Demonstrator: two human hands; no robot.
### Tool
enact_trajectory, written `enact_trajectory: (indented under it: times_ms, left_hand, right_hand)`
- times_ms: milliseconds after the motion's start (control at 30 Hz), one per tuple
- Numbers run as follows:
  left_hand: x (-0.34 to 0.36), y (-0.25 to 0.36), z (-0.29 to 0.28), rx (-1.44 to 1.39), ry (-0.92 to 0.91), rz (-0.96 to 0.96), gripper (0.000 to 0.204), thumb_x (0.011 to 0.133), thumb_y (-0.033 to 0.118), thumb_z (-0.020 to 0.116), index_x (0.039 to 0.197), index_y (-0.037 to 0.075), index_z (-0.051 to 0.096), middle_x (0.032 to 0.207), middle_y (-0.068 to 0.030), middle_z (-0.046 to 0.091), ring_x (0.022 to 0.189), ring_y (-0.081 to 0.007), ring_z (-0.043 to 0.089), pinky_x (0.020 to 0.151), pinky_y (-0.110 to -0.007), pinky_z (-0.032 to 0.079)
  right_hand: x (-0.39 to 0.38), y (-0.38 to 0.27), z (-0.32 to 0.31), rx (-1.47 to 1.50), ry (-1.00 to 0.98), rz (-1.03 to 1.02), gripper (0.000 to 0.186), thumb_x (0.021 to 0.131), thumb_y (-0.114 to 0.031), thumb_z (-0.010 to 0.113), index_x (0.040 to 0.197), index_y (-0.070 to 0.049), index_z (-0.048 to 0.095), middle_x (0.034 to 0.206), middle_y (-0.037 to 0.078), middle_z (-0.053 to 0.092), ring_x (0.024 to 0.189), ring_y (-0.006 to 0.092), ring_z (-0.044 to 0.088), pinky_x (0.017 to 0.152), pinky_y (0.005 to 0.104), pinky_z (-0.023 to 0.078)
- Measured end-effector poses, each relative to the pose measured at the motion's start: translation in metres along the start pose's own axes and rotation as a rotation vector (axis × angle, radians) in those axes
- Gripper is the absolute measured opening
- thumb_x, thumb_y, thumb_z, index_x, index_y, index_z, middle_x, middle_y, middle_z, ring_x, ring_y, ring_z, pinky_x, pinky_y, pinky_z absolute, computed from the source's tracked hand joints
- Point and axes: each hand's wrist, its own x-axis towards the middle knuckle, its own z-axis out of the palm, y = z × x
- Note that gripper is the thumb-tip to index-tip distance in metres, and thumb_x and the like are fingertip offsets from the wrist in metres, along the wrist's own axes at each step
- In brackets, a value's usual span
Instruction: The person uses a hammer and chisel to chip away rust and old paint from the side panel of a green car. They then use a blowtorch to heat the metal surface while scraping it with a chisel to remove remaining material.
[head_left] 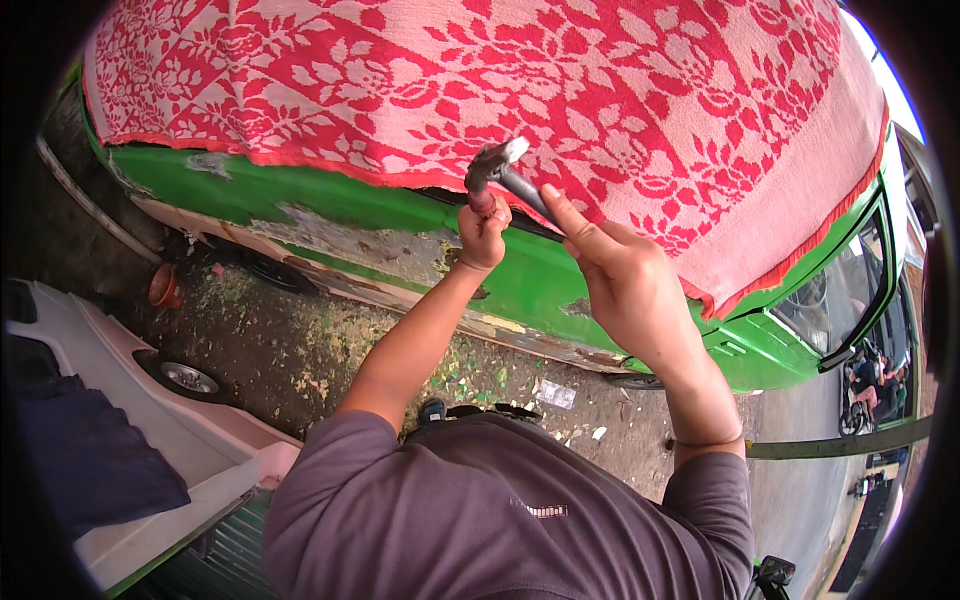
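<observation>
Hammer (528,194) in right hand (630,272); reddish tool (482,203) in left hand (482,238), by hammerhead (497,160).

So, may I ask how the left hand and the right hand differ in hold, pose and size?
The left hand holds a short brown tool; the right hand holds a hammer. The left hand is closed like a fist; the right hand stretches one digit along the hammer. The left hand looks smaller in the picture, the right hand larger. Both are bare.

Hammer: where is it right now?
The hammer is at upper centre in the head view, its handle in the right hand, its head just above the left hand, near the patterned cloth's lower edge.
</observation>
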Motion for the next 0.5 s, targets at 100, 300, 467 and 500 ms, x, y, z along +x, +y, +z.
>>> enact_trajectory:
  times_ms: [100, 300, 467, 500]
  left_hand:
    - [0.002, -0.002, -0.002, -0.016, 0.007, -0.032, 0.010, 0.081, 0.014, 0.049, 0.075, 0.008, 0.045, 0.063, -0.0011, 0.046, 0.056, -0.0097, 0.040, 0.052, -0.027, 0.035]
    - [-0.003, 0.002, 0.007, 0.036, 0.029, -0.056, 0.019, 0.083, 0.013, 0.051, 0.067, 0.006, 0.044, 0.063, -0.0004, 0.048, 0.056, -0.0086, 0.042, 0.053, -0.027, 0.033]
    - [-0.002, 0.001, 0.008, 0.047, -0.005, 0.000, 0.011, 0.083, 0.014, 0.051, 0.076, 0.008, 0.045, 0.064, -0.0002, 0.045, 0.056, -0.0091, 0.040, 0.051, -0.026, 0.035]
    - [-0.002, 0.003, 0.011, 0.084, 0.018, -0.021, 0.011, 0.082, 0.015, 0.052, 0.076, 0.008, 0.046, 0.065, -0.0006, 0.046, 0.056, -0.0093, 0.040, 0.051, -0.027, 0.035]
  right_hand:
    - [0.001, 0.002, -0.006, 0.040, 0.016, 0.003, 0.059, 0.088, 0.004, 0.057, 0.142, -0.019, 0.052, 0.071, 0.016, 0.056, 0.062, 0.0293, 0.060, 0.062, 0.0411, 0.047]
    - [0.001, -0.004, -0.011, -0.146, -0.064, 0.012, 0.057, 0.088, 0.003, 0.058, 0.142, -0.018, 0.052, 0.071, 0.016, 0.056, 0.065, 0.0298, 0.062, 0.061, 0.0407, 0.047]
    - [0.005, 0.003, -0.008, -0.047, 0.064, -0.036, 0.056, 0.088, 0.002, 0.058, 0.140, -0.018, 0.054, 0.070, 0.016, 0.056, 0.063, 0.0311, 0.061, 0.061, 0.0415, 0.047]
    - [0.006, 0.013, 0.003, -0.059, 0.032, -0.046, 0.056, 0.088, 0.003, 0.058, 0.140, -0.017, 0.054, 0.070, 0.015, 0.055, 0.063, 0.0298, 0.061, 0.061, 0.0402, 0.048]
